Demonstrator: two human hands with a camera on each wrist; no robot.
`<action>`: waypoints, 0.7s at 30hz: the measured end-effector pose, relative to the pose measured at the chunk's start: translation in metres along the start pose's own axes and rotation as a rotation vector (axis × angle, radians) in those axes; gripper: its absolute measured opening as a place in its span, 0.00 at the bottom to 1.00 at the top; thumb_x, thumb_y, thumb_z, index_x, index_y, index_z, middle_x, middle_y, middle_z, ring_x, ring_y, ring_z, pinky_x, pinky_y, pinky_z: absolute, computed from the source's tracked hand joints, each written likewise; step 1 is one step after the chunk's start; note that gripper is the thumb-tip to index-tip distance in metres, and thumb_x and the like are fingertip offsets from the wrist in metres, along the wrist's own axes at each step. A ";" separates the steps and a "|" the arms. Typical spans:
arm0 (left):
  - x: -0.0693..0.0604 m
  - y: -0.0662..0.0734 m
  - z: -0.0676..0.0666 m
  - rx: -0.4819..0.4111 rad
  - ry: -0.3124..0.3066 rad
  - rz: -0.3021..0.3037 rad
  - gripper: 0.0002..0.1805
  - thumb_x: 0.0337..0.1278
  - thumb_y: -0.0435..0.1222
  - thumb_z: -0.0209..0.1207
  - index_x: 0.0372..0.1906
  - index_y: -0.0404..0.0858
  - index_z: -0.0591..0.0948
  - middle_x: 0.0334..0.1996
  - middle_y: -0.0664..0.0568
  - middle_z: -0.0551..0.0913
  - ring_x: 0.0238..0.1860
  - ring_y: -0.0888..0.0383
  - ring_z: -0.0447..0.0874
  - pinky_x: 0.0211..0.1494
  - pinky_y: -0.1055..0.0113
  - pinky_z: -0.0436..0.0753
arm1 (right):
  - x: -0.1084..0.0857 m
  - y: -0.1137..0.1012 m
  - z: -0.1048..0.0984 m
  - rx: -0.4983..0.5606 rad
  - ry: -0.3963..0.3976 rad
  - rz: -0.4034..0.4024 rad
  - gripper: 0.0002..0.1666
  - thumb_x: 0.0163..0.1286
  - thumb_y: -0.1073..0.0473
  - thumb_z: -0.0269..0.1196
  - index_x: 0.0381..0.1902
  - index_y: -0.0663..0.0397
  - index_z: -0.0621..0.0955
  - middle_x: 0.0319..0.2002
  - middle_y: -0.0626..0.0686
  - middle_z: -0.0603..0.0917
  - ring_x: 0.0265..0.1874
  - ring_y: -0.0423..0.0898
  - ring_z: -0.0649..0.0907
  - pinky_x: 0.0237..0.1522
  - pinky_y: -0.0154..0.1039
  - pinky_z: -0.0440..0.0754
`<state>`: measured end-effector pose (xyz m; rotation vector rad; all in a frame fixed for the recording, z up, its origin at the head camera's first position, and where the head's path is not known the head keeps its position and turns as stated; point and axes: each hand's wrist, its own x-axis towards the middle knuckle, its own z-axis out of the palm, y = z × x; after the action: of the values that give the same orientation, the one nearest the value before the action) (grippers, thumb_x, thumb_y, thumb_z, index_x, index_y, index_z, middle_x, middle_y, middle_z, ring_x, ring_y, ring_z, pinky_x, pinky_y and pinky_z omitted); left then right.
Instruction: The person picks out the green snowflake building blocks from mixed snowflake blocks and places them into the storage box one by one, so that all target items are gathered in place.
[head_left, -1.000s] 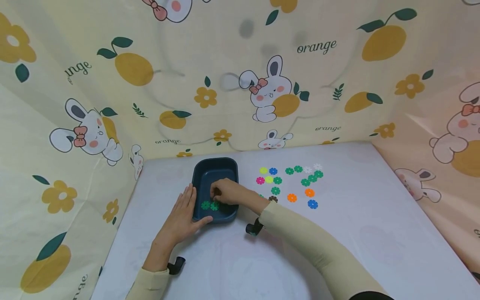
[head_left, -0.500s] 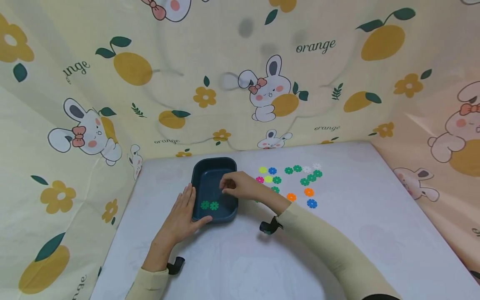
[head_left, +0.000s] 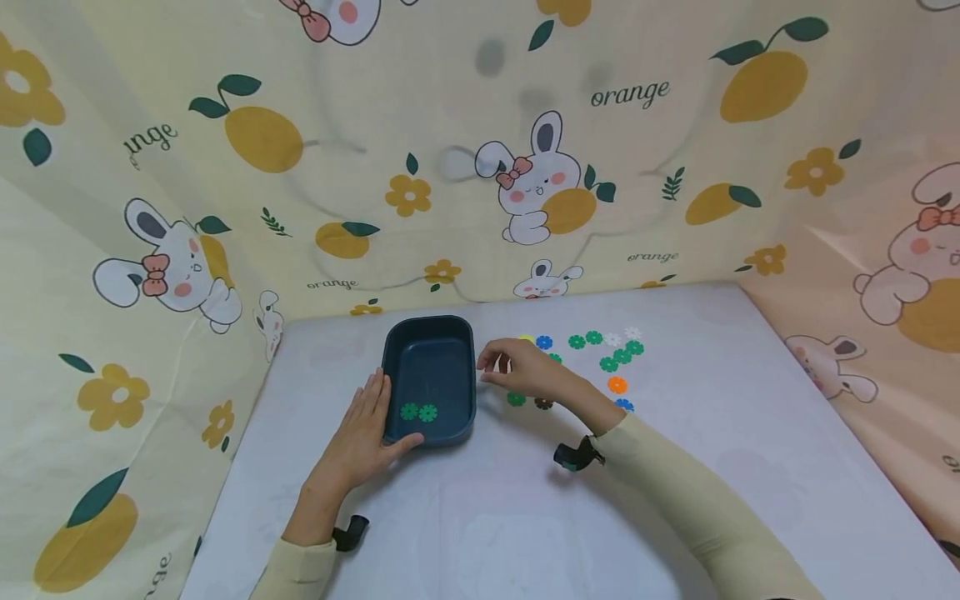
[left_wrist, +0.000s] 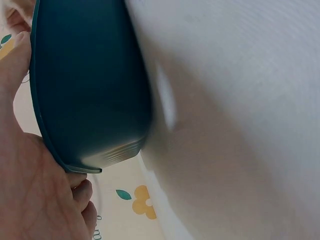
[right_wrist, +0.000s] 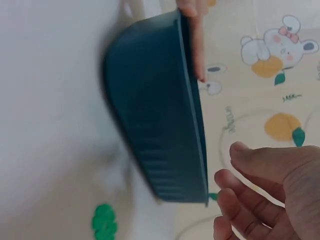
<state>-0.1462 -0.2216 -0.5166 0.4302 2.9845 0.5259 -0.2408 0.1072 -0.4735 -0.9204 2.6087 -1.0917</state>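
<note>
A dark blue rectangular tray [head_left: 435, 371] stands on the white table. Two green flower-shaped plastic discs [head_left: 427, 413] lie near its front end. Along the tray's left side rests my left hand [head_left: 358, 437], fingers straight and thumb on the front rim; the left wrist view shows this hand [left_wrist: 40, 185] against the rim. My right hand [head_left: 525, 367] hovers just right of the tray with fingers loosely bent. Thumb and fingertips are apart with nothing between them in the right wrist view. It covers some discs; a green disc [head_left: 516, 399] and a brown disc [head_left: 543, 403] show below it.
Farther right lie several green discs [head_left: 609, 364], white discs [head_left: 613, 340], an orange disc [head_left: 617, 385] and a partly covered blue disc [head_left: 624, 405]. Behind the table hangs a cream cloth [head_left: 450, 92] printed with rabbits and oranges. Each wrist wears a black camera mount [head_left: 576, 455].
My right hand has come up out of the tray and moved right past its rim, over the loose discs. Two green discs stay in the tray. The left hand keeps its place.
</note>
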 end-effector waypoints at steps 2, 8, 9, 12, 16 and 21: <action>0.000 -0.001 0.000 0.004 0.005 0.007 0.67 0.65 0.73 0.58 0.87 0.32 0.43 0.88 0.41 0.38 0.88 0.44 0.35 0.89 0.44 0.43 | -0.003 0.005 -0.001 0.002 -0.009 0.017 0.09 0.75 0.61 0.71 0.50 0.56 0.87 0.41 0.44 0.87 0.40 0.46 0.83 0.40 0.38 0.84; 0.001 -0.001 0.001 0.007 0.019 0.016 0.67 0.65 0.73 0.58 0.87 0.31 0.44 0.88 0.40 0.39 0.88 0.43 0.36 0.89 0.44 0.44 | -0.014 0.021 0.000 0.019 -0.030 0.068 0.11 0.74 0.63 0.71 0.51 0.59 0.86 0.40 0.46 0.86 0.37 0.47 0.82 0.39 0.38 0.84; 0.001 -0.001 0.001 0.003 0.017 0.015 0.67 0.65 0.73 0.58 0.87 0.31 0.44 0.88 0.40 0.39 0.88 0.43 0.36 0.89 0.44 0.44 | -0.016 0.024 0.000 0.020 -0.032 0.080 0.11 0.74 0.63 0.71 0.51 0.58 0.86 0.41 0.46 0.85 0.37 0.46 0.81 0.38 0.39 0.83; 0.001 -0.001 0.000 -0.003 0.011 0.011 0.67 0.65 0.73 0.58 0.87 0.31 0.44 0.88 0.40 0.39 0.88 0.43 0.35 0.89 0.43 0.43 | -0.021 0.031 0.001 0.028 -0.044 0.126 0.10 0.74 0.61 0.71 0.51 0.57 0.86 0.41 0.46 0.85 0.36 0.47 0.80 0.37 0.39 0.83; 0.001 -0.001 0.000 -0.009 0.007 0.006 0.68 0.65 0.74 0.57 0.87 0.32 0.44 0.88 0.41 0.38 0.88 0.43 0.35 0.89 0.44 0.43 | -0.024 0.042 0.004 0.027 -0.069 0.176 0.08 0.74 0.59 0.72 0.48 0.51 0.86 0.40 0.46 0.84 0.34 0.46 0.80 0.36 0.39 0.83; 0.000 -0.001 0.000 0.002 0.007 0.008 0.67 0.65 0.73 0.58 0.87 0.32 0.43 0.88 0.41 0.38 0.88 0.44 0.35 0.89 0.45 0.43 | -0.028 0.056 0.010 0.011 -0.069 0.210 0.10 0.71 0.59 0.75 0.46 0.51 0.86 0.39 0.46 0.84 0.33 0.45 0.79 0.36 0.38 0.83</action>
<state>-0.1464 -0.2223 -0.5171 0.4416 2.9913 0.5269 -0.2416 0.1483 -0.5216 -0.6510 2.5702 -1.0003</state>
